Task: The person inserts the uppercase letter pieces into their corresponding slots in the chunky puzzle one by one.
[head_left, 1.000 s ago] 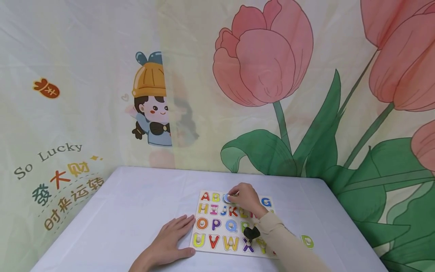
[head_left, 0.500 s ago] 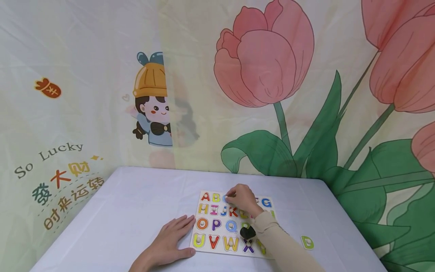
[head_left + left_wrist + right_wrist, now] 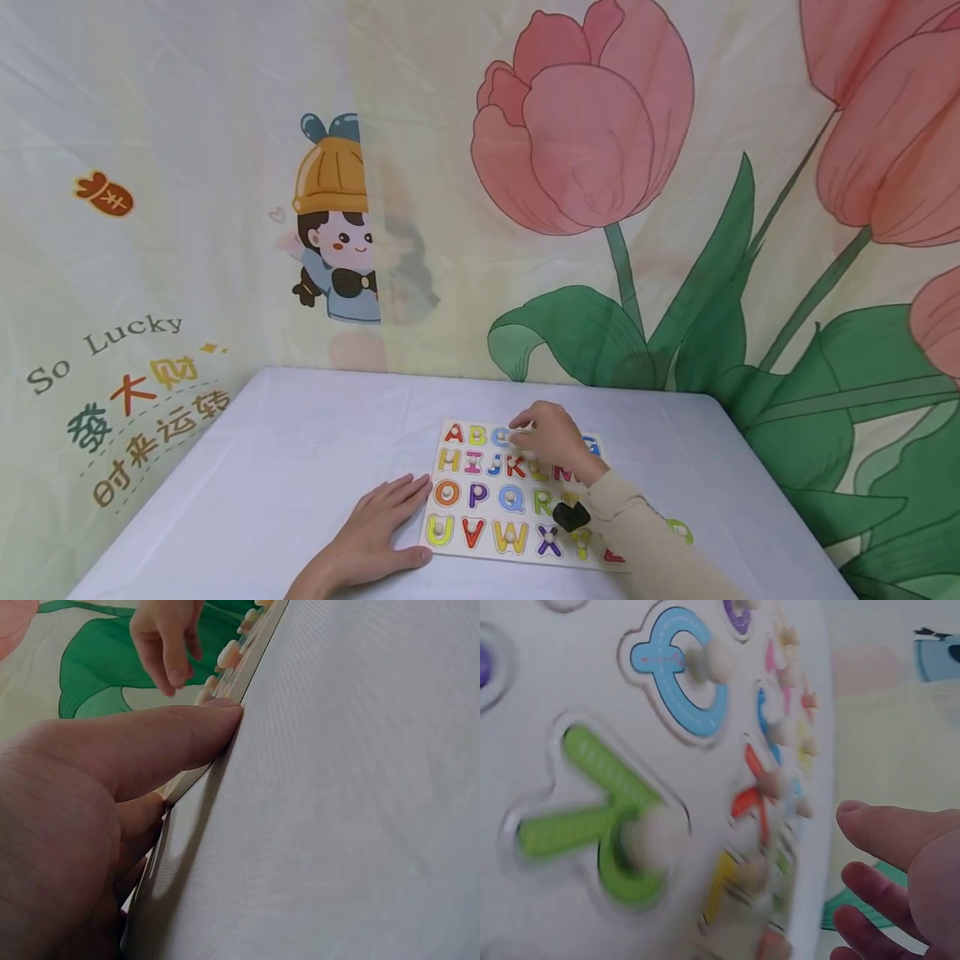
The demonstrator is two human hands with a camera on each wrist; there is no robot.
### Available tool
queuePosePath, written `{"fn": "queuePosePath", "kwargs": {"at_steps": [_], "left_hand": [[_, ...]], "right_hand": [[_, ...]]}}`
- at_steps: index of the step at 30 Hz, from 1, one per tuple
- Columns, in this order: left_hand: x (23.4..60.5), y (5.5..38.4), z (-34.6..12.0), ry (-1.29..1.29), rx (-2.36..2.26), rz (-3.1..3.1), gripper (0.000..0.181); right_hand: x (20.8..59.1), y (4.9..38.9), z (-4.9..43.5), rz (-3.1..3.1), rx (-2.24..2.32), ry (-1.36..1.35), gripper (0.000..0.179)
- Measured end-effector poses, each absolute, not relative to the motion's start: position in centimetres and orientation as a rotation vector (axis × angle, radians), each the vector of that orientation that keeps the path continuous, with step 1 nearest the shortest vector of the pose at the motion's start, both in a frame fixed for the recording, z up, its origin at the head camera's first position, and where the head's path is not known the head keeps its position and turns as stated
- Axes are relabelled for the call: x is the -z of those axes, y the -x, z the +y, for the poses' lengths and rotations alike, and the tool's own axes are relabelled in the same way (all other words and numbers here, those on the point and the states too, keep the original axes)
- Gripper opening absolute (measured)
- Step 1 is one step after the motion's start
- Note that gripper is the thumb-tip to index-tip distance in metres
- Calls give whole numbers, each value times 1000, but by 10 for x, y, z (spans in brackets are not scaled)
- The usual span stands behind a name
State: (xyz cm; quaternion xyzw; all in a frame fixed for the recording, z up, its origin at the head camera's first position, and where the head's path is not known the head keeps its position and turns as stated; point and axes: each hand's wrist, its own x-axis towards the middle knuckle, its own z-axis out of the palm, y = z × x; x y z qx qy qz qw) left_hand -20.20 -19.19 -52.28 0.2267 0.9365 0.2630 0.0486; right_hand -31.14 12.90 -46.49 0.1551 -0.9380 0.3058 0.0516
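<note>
A white alphabet puzzle board (image 3: 491, 512) with knobbed letter pieces lies on the table. My left hand (image 3: 378, 529) rests at its left side, fingers extended; in the left wrist view the thumb (image 3: 172, 739) touches the board's edge. Over the top row, just right of the blue letter C (image 3: 499, 437), is my right hand (image 3: 553, 435). Its fingers hold nothing and stand apart from the board in the right wrist view. The C sits in the board, while the hand hides letters to its right. A green letter D (image 3: 682, 528) lies on the table, partly behind the right sleeve.
A white cloth covers the table (image 3: 330, 442). Behind it hangs a printed curtain (image 3: 427, 250) with tulips and a cartoon child. The right forearm's sleeve (image 3: 645, 533) crosses the board's right side, and a black object (image 3: 572, 516) shows at that wrist.
My right hand has let go of the blue letter C and shifted a little to the right, its sleeve now overlapping the green D. The left hand stays in place.
</note>
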Motion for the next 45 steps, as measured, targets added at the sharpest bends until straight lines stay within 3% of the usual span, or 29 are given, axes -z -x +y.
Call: {"fn": "queuePosePath", "kwargs": {"at_steps": [9,16,23,33,45], "left_hand": [[522,203,-193,-699,-797,2857,98],[524,203,-194,-698,-797,2870,97],[524,202,-193,-687,-807,2863,96],[526,201,-193,-701,-853,2862,97],[523,201,-190,-706,-835,2853,97]], "right_hand": [[434,261,220,-2810,-861,-713,20],[445,232,300,-2870,-815,-693,18],[467,209,349,-2924,-944,-678,17],[493,195,380,-2922,-1010,-680,16],[496,194,379,-2932,-1005,-608,9]]}}
